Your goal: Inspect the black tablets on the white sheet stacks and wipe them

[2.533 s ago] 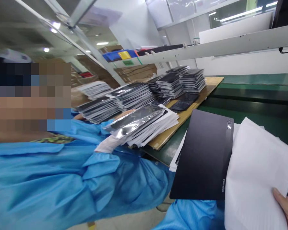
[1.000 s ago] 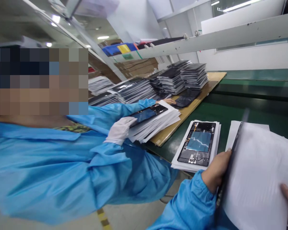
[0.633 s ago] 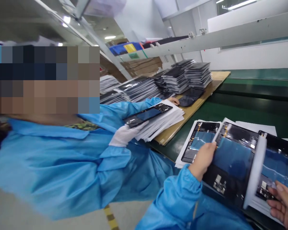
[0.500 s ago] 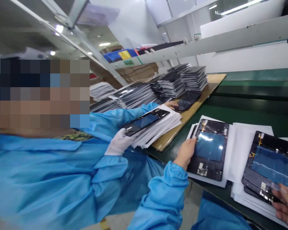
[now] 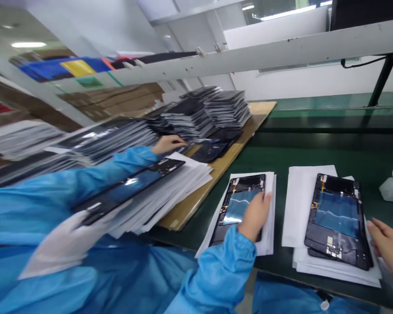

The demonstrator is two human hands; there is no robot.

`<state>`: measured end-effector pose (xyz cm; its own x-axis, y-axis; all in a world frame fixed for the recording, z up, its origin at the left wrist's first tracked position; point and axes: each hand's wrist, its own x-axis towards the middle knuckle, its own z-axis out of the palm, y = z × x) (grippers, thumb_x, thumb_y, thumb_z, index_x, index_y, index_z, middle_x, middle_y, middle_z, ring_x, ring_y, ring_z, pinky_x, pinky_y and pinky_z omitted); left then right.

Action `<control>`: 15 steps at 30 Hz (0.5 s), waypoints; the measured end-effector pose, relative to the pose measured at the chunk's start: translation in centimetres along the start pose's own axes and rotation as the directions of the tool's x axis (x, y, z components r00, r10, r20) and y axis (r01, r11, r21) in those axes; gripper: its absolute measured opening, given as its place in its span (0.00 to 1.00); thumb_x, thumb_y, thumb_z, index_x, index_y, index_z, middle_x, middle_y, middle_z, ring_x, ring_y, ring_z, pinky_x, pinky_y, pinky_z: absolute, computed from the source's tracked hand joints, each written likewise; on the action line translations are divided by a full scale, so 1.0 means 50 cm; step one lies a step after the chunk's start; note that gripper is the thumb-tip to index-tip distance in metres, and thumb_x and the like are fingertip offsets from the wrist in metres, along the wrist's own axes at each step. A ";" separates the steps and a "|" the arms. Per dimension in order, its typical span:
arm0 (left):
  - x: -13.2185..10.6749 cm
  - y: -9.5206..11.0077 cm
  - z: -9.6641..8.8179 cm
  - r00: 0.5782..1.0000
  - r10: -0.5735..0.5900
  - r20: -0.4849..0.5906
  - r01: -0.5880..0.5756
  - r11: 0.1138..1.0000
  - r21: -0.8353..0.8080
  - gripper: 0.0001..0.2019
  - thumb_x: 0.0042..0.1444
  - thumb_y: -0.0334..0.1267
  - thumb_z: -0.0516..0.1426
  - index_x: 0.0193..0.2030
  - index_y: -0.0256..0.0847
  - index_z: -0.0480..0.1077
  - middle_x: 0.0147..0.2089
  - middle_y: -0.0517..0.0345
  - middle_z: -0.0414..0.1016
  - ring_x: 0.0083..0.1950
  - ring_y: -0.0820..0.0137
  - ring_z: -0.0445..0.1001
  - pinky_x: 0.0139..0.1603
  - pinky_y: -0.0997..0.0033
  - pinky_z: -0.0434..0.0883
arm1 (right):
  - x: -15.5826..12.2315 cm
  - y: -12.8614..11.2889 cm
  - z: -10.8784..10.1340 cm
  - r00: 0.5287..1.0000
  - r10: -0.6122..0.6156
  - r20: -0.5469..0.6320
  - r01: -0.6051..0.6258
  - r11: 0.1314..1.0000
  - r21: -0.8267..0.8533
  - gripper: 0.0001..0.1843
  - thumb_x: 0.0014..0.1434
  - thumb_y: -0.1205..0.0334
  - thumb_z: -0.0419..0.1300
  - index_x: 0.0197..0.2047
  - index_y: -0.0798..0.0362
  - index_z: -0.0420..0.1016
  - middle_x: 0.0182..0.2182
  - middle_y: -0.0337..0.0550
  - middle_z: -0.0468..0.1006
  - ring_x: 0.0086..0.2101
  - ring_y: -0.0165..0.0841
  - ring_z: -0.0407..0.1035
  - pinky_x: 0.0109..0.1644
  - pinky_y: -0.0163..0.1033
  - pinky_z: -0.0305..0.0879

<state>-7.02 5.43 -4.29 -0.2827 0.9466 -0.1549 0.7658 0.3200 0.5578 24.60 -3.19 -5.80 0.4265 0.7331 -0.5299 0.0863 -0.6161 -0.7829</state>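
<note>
Head camera: A person in a blue smock works at a dark green tabletop (image 5: 278,152) over two opened devices.
Left-hand device: A flat black rectangular tablet shell with a blue panel (image 5: 236,207) lies on white paper sheets (image 5: 270,231); its lower right portion is hidden behind the bare left hand (image 5: 255,216).
Left hand: Laid over the shell's right edge, thumb side up; the far fingers are out of sight, so whether it grips cannot be told.
Right-hand device: A second black tablet shell with a blue panel and orange strip (image 5: 337,218) lies askew on a white paper pile (image 5: 291,218), covering most of another dark edge beneath.
Right hand: The bare right hand (image 5: 388,246), cut off by the frame, bends its fingers at the second shell's right edge; contact and grip cannot be made out.
Frame edge: A small white bottle (image 5: 391,190) is partly cropped.
Co-worker: A blurred white-gloved hand (image 5: 62,242) holds a long black shell (image 5: 140,183); a bare co-worker's hand (image 5: 167,145) is near a dark flat pouch (image 5: 209,150) on brown cardboard (image 5: 183,209).
</note>
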 end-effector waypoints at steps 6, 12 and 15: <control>-0.073 0.070 0.102 0.950 0.006 0.312 0.154 0.862 -0.484 0.25 0.50 0.47 0.53 0.50 0.29 0.63 0.53 0.41 0.65 0.54 0.59 0.64 0.50 0.69 0.62 | -0.016 -0.045 0.022 0.996 0.023 0.083 -0.034 0.991 0.129 0.34 0.43 0.46 0.61 0.51 0.53 0.66 0.22 0.35 0.68 0.25 0.31 0.63 0.28 0.34 0.62; -0.087 0.064 0.148 0.952 0.065 0.300 0.069 0.907 -0.414 0.16 0.51 0.45 0.51 0.39 0.33 0.67 0.42 0.46 0.72 0.44 0.61 0.70 0.43 0.69 0.63 | 0.033 -0.036 0.014 0.992 0.065 0.109 -0.082 0.984 0.159 0.34 0.44 0.48 0.62 0.53 0.52 0.60 0.20 0.33 0.66 0.20 0.27 0.60 0.24 0.31 0.61; -0.088 0.068 0.157 0.954 0.073 0.290 0.054 0.911 -0.408 0.15 0.52 0.43 0.50 0.39 0.33 0.66 0.41 0.46 0.71 0.43 0.62 0.70 0.42 0.70 0.63 | 0.061 -0.042 0.017 0.981 0.073 0.178 -0.101 0.983 0.153 0.23 0.45 0.51 0.63 0.41 0.55 0.67 0.16 0.30 0.62 0.16 0.23 0.54 0.18 0.28 0.53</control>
<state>1.37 2.66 -8.09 -0.0464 0.9380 -0.3436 0.4470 0.3271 0.8326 24.96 0.60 -6.07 0.2640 0.7261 -0.6349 -0.0960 -0.6352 -0.7664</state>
